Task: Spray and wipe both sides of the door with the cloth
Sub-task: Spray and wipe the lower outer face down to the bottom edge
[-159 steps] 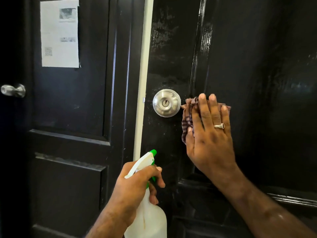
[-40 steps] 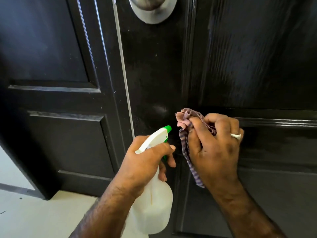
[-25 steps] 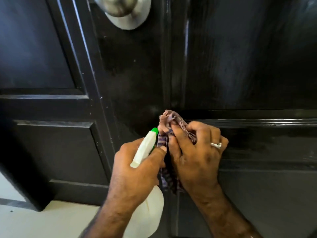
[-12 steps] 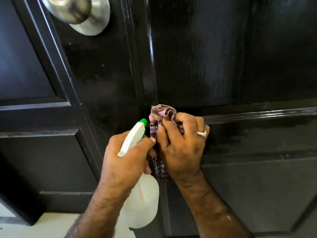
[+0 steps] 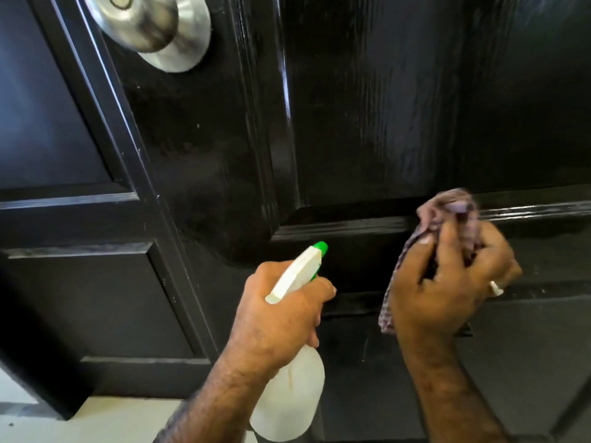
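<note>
Head view: right hand (image 5: 447, 282) bunches the cloth (image 5: 447, 212) in a closed grip against the door (image 5: 367, 123) at the moulded rail; left hand (image 5: 281, 308) holds the spray bottle (image 5: 287, 401), finger by trigger. Advise pressing cloth into the moulding groove, following its length. Count: one cloth, one bottle, one knob (image 5: 144, 24), two hands.

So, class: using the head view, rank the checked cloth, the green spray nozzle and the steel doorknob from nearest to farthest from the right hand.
1. Purple checked cloth: bunched in the right hand.
2. Green spray nozzle: to its left.
3. Round steel doorknob: far upper left.
</note>
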The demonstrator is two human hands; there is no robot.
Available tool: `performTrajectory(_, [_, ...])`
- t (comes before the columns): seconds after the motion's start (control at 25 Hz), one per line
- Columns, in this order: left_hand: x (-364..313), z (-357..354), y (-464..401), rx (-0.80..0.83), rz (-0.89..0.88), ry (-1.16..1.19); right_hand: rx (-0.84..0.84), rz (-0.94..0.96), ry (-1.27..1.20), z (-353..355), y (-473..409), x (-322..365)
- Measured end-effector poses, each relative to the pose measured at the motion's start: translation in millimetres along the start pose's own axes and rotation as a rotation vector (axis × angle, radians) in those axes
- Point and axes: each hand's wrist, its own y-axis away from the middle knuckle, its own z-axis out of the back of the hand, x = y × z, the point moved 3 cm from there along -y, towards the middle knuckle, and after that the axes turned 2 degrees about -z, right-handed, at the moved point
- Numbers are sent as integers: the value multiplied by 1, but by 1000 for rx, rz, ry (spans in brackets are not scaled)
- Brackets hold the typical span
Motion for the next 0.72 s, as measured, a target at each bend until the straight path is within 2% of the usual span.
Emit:
performTrajectory(0.12, [0, -4, -3, 46, -40, -79, 130, 232, 44, -2, 16, -1])
performTrajectory(0.16, [0, -1, -3, 36, -40, -69, 132, 246, 57, -2, 11, -4])
performTrajectory(0.28, [-10, 0, 1, 28, -102, -15, 69, 54, -15, -1, 5, 5])
performTrajectory(0.32, [-12, -2, 3, 24, -129, 12, 91, 44, -55, -3, 12, 20])
performTrajectory(0.48, [-21, -5, 5, -150, -79, 188, 326, 264, -187, -15, 38, 67])
performTrajectory(0.6, [-23, -1, -1, -112, -104, 175, 324, 309, -195, -12, 6, 40])
performTrajectory(0.72, [-24, -17, -7, -51, -132, 84, 203, 316, -109, 8, -33, -21])
